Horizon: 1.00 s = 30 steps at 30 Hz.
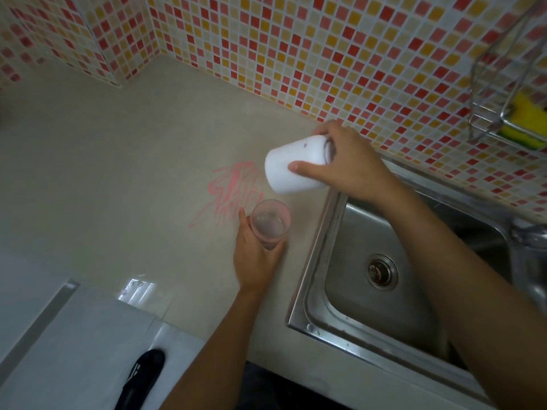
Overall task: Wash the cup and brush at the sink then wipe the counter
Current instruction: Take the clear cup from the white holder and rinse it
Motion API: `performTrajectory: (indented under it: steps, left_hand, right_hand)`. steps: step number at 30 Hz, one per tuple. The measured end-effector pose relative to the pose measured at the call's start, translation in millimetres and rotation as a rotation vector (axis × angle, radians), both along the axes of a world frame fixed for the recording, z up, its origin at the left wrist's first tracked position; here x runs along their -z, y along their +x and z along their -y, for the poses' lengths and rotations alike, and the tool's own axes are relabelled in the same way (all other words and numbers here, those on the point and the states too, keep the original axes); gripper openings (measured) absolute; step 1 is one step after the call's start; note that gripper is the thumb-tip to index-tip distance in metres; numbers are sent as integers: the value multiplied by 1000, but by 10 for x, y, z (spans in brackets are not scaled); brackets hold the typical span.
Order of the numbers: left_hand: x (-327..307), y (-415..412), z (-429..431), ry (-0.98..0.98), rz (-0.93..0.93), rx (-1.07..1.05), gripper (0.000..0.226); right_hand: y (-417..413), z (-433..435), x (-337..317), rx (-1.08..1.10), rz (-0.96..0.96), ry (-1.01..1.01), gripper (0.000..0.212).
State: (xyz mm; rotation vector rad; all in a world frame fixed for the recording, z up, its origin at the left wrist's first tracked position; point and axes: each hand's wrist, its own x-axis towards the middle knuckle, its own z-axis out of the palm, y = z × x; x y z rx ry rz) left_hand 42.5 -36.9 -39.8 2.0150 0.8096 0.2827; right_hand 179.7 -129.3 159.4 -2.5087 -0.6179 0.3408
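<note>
White cup (293, 164) tilted in right-hand fingers (299, 167); pink glass (270, 223) within left-hand fingers (243, 220).

A wire rack (500, 93) on the far right wall holds a yellow sponge (525, 116); mosaic tiles (266, 39) cover the wall.

Corner of mosaic tile wall (296, 54), small squares in red, orange, pink and cream. Beige counter (103, 173) below, glossy, catching a light reflection near its front edge. Wire rack (485, 93) mounted on the wall at right. White tiled floor (74, 350) at lower left.
</note>
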Motion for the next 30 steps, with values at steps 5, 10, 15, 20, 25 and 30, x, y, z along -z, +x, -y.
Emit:
performTrajectory:
  steps: [5,10,15,20,25,30]
  left_hand:
    - [-12,3,17,20,-2,-8,107]
    - [2,11,35,31,27,-31,95]
    - [29,21,42,17,46,-43,87]
    - [23,24,50,-2,54,-54,85]
    - [39,21,37,-34,57,-59,88]
    - [12,8,40,-70,91,-62,84]
  right_hand:
    - [159,321,614,550,-407,309,76]
    - [29,535,1282,648,-714,691,66]
    - [-113,489,1588,519,-603,625,92]
    - [-241,390,1701,429,-379,538,86]
    - [-289,365,1759,353,-280,510,89]
    - [-347,429,1769,286,-307,502,97]
